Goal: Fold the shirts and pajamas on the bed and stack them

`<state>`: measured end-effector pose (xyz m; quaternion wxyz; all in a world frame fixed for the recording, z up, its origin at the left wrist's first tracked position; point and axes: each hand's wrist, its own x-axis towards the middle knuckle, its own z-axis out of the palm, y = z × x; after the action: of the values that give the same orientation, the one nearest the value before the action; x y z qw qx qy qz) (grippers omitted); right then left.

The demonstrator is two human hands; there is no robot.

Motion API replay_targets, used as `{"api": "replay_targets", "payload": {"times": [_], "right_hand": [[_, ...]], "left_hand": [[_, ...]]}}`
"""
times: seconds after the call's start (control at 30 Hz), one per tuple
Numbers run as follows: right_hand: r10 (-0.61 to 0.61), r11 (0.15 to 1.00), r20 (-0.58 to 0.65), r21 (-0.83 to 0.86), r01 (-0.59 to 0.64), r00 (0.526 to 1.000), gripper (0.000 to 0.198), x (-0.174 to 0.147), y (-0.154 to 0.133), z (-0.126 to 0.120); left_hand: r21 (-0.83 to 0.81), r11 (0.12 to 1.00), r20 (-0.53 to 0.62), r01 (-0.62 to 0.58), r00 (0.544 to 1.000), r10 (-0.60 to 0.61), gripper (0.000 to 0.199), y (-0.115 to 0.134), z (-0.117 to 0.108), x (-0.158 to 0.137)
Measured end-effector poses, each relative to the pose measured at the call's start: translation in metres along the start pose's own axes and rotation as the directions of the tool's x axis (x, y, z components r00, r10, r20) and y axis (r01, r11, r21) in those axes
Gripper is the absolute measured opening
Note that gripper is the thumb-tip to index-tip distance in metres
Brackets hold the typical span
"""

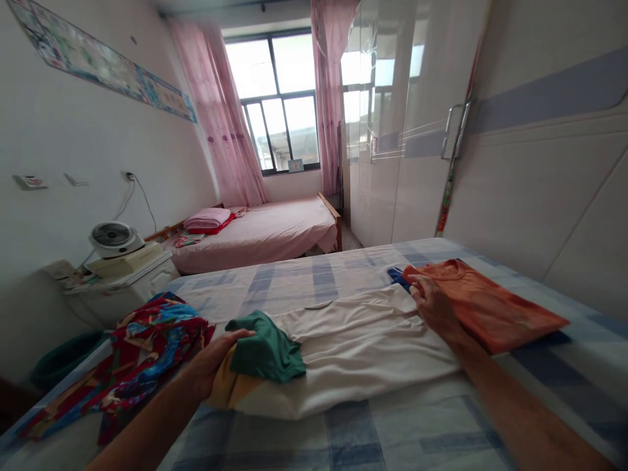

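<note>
A white T-shirt with green and yellow sleeve parts lies sideways across the bed, creased along its length. My left hand grips its green sleeve, which is folded over onto the body; the thumb rests on top and the other fingers are hidden under the cloth. At the shirt's right end my right hand is closed on the white cloth at the far corner, fingers bent. Just beyond that hand lies a folded orange T-shirt, with dark blue cloth showing from under it.
A crumpled red and blue patterned garment lies left of the shirt on the checked bedsheet. A small fan stands on a white cabinet. Behind are a pink bed and a window; a glossy wardrobe lines the right side.
</note>
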<state>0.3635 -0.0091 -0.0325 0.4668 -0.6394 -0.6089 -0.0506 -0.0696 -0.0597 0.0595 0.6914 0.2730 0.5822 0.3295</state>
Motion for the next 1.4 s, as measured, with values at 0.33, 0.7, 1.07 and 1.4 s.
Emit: {"api": "replay_targets", "payload": {"times": [0.33,0.7,1.07,1.4], "right_hand": [[0.136,0.990,-0.060,0.028,-0.135,0.989,0.035,0.006,0.004,-0.019],[0.263,0.964,-0.051,0.052,-0.261,0.963,0.037,0.015,0.002,-0.038],[-0.388,0.916,0.733,0.236,0.325,0.559,0.069,-0.061,-0.152,-0.030],[-0.326,0.915,0.727,0.082,0.395,0.604,0.045,-0.067,-0.150,-0.010]], "left_hand": [[0.072,0.909,0.505,-0.410,0.801,0.321,0.020,0.047,0.183,0.032],[0.575,0.381,0.345,-0.724,0.637,0.689,0.024,-0.028,0.126,0.078],[0.730,-0.071,0.476,-0.680,0.431,0.767,0.047,-0.073,0.087,0.089],[0.716,-0.064,0.457,-0.695,0.397,0.796,0.062,-0.075,0.088,0.098]]}}
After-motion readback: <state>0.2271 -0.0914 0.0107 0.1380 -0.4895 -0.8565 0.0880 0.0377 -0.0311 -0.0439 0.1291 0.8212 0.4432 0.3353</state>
